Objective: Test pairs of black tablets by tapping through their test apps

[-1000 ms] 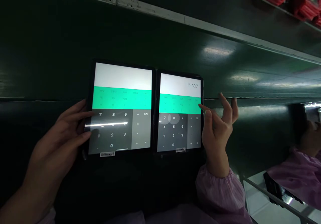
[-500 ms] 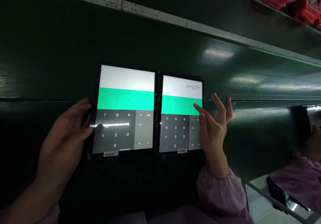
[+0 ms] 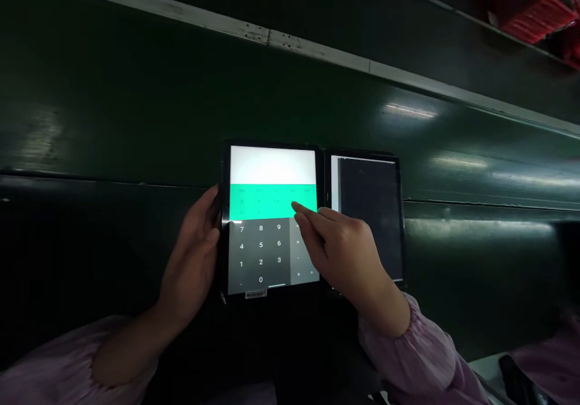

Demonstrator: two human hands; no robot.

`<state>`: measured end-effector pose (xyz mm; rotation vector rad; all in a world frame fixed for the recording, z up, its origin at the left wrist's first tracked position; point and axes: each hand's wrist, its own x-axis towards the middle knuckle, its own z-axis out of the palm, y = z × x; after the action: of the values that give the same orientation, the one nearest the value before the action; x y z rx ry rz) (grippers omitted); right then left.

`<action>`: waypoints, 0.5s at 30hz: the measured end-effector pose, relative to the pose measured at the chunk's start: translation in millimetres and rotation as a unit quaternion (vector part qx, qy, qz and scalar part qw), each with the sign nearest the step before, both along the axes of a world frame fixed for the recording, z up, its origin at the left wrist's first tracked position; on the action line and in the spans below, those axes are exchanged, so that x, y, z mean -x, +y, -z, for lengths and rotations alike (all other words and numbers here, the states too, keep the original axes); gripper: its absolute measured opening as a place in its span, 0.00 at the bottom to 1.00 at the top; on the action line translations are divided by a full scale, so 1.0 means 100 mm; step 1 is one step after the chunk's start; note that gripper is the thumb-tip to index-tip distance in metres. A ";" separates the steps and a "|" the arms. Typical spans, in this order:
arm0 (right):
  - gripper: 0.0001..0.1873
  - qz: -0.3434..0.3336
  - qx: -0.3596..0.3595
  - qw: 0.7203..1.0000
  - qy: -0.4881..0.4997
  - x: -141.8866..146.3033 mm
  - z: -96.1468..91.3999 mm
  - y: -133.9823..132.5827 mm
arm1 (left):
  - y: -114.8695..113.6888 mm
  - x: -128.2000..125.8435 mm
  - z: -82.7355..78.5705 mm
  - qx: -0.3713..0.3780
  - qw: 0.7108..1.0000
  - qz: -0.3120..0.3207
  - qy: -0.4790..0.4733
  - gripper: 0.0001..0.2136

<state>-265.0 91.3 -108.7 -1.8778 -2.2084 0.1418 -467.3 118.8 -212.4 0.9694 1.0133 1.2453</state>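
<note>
Green worktop (image 3: 136,121): glossy, spread across most of the view, streaked with reflected light at 2 and 3 o'clock (dial centred on the left tablet (image 3: 260,254)).

Pale metal strip (image 3: 317,53): long, slanting from between 10 and 11 o'clock, over 12, down to just short of 3.

Left tablet: at dial centre, lit; white panel on top, green band below, dark number keys and grey operator keys at the foot.

Right tablet (image 3: 374,211): at 3 o'clock, just beside the left tablet; screen mostly dark, white strip down the 9 o'clock side, lower part covered by the right hand (image 3: 356,254).

Pink sleeves, gathered at the cuff: left sleeve (image 3: 67,362) at 8 o'clock, right sleeve (image 3: 421,356) at 4.

Right hand: between 3 and 4 o'clock; index finger out to the green band, thumb narrowly apart beneath, other fingers folded, nothing held. Contact with glass: cannot tell.

Left hand (image 3: 188,266): at 8 o'clock, half curled against the left tablet's 9 o'clock edge; gripping or merely resting, cannot tell.

Red stack (image 3: 528,9): at 2 o'clock, well apart.

Another person's sleeve (image 3: 548,362): pink, dim, near 4 o'clock.

Dark object (image 3: 516,378): beside that sleeve, too dim to name.

Sticker (image 3: 256,294): small, printed, on the left tablet's lower edge, between 6 and 7 o'clock.
</note>
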 end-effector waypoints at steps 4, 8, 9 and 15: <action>0.23 -0.005 -0.006 1.000 -0.013 0.00 0.06 0.07 | 0.04 0.06 0.01 0.044 0.999 -0.004 -0.029 0.22; 0.27 0.026 -0.030 0.999 -0.022 -0.08 0.01 0.07 | 0.11 0.08 0.03 0.027 1.000 -0.010 -0.011 0.23; 0.26 0.028 -0.033 0.999 -0.023 -0.08 0.01 0.06 | 0.12 0.07 0.03 0.019 1.000 -0.007 -0.006 0.24; 0.22 0.002 -0.022 0.999 -0.026 -0.07 0.05 0.05 | 0.15 0.06 0.05 -0.021 1.000 0.014 0.017 0.26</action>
<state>-257.5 96.6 -114.2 -1.8829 -2.2222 0.0442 -473.4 134.2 -217.7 1.0367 1.0004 1.2353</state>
